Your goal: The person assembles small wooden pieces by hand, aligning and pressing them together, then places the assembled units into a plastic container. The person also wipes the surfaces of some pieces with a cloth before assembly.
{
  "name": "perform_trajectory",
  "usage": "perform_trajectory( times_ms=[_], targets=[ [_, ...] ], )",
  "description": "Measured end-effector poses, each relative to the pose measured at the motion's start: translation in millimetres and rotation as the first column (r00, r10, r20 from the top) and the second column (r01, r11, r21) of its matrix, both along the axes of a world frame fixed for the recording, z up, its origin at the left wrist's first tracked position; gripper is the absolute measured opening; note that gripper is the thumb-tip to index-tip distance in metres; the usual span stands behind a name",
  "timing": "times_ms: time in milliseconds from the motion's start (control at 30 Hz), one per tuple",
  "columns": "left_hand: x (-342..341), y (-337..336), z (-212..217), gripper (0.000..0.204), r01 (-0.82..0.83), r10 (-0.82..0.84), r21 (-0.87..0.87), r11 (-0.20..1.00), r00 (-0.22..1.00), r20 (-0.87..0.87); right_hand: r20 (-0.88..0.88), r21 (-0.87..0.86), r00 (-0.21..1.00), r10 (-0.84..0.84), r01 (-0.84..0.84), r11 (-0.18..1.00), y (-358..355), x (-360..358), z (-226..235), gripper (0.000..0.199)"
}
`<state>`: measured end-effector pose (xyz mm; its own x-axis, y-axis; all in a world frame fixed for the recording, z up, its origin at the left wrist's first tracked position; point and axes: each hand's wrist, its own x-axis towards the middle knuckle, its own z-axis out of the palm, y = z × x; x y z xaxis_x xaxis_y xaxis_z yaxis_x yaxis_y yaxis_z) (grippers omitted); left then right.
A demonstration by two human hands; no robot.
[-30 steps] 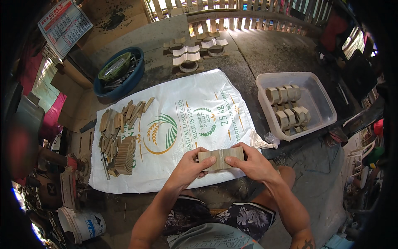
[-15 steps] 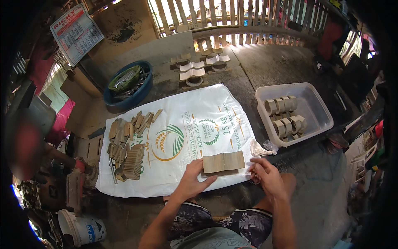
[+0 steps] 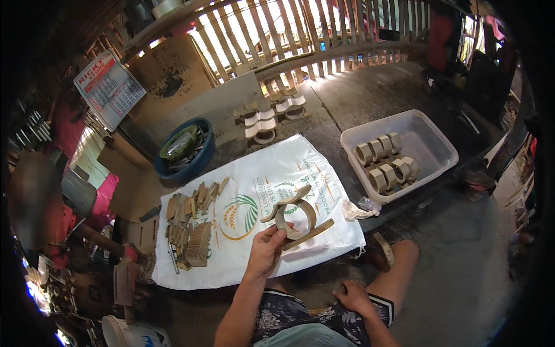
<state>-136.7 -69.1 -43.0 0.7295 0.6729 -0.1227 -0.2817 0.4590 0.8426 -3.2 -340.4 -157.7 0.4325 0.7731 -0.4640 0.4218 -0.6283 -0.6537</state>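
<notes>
Above the white woven sack [image 3: 248, 263], my left hand [image 3: 267, 246] grips a wooden piece [image 3: 312, 215] by its near left edge. The piece has a round ring in the middle, a wavy curved strip along its upper side and a straight flat strip along its lower side. It is tilted, so the ring's opening shows. My right hand [image 3: 352, 298] is low over my lap, apart from the piece, its fingers curled; whether they hold anything is hidden. Close to my right knee is a curved wooden piece [image 3: 383, 250].
Small wooden strips [image 3: 191, 214] lie heaped on the sack's left. A clear plastic tub [image 3: 430, 168] with several wooden rings stands at right. Behind are wavy wooden pieces [image 3: 260, 127] and a blue basin [image 3: 202, 156]. A crumpled plastic bag [image 3: 361, 209] touches the sack's right edge.
My left hand has lifted the wooden piece off the sack and turned it so its ring shows. My right hand has drawn back from beside it to my lap. The view has shifted.
</notes>
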Motion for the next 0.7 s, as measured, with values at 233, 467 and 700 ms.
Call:
perform_trajectory(
  times_ms=[233,467,700],
  targets=[
    [11.8,-2.2,3.2,0.050,0.163,-0.095,-0.216,0.963,0.951,0.293,0.030,-0.003,0.978,0.208,-0.208,0.978,10.0,-5.3,-32.8,0.058],
    [20.9,5.2,-6.5,0.048,0.312,-0.142,-0.243,0.918,0.833,0.534,0.007,-0.014,0.980,0.197,-0.197,0.980,8.5,-4.0,-26.7,0.058],
    [15.7,8.6,-4.2,0.049,0.323,-0.144,-0.242,0.915,0.821,0.552,-0.011,-0.025,0.978,0.206,-0.206,0.978,10.9,-3.0,-26.1,0.055]
  ],
)
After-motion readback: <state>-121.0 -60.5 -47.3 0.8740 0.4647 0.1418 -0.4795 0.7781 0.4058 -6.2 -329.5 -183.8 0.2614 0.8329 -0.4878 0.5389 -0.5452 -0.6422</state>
